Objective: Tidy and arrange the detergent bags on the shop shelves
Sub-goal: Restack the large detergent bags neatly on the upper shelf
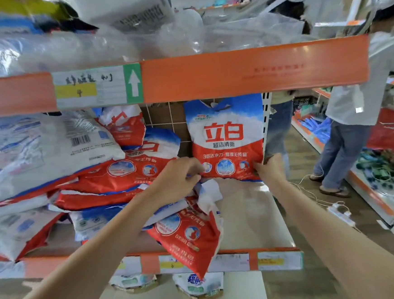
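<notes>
Nearest, 1 red detergent bag (193, 239) is hanging over the shelf (248, 216) front edge. Beyond it, the left hand (177, 179) and right hand (269, 169) are pinching the bottom corners of an upright detergent bag (227, 137), grip clamped, standing near the shelf's right edge. Behind left, the stacked bags (75, 173) are lying flat.
</notes>
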Demonstrator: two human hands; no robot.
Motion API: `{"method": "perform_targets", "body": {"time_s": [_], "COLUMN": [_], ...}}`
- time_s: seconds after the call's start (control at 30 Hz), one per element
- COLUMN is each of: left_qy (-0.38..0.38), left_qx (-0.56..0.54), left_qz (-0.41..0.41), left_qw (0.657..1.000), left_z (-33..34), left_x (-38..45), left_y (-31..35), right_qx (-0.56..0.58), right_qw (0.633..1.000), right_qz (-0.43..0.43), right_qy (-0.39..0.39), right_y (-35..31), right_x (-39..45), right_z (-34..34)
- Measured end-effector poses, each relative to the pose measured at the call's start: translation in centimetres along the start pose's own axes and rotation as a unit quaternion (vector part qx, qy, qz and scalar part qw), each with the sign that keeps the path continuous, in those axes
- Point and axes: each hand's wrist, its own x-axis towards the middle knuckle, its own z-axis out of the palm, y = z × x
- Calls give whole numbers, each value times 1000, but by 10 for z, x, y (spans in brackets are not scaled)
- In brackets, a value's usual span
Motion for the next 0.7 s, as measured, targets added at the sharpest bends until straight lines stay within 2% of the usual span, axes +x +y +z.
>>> {"method": "perform_targets", "body": {"time_s": [0.07,0.1,0.17,0.2,0.23,0.3,0.37,0.43,0.57,0.7], "left_qy": [-23,-35,-30,-17,-8,2,14,29,40,53], "left_qx": [110,176,305,344,355,369,372,361,341,324], "left_qz": [68,83,107,126,139,155,158,169,175,154], "left_qw": [991,980,946,930,925,916,915,917,923,932], "left_z": [-11,-15,-21,-22,-23,-23,-21,-17,-13,-10], "left_x": [-15,-21,-30,-33,-36,-39,-39,-38,-36,-33], "left_y": [-7,-15,-29,-35,-40,-43,-43,-44,-50,-55], "right_qx": [-38,-58,-141,-191,-230,-264,-243,-248,-257,-221], "right_qw": [997,989,950,927,915,915,927,923,929,942], "right_qz": [-50,-69,-104,-119,-120,-107,-102,-122,-168,-170], "right_qy": [-49,-117,-258,-300,-308,-285,-266,-267,-208,-188], "right_y": [-12,-16,-25,-27,-27,-29,-32,-35,-34,-31], "right_x": [-42,-63,-103,-117,-126,-140,-153,-163,-177,-183], "right_z": [-1,1,10,18,27,38,39,36,28,-7]}}
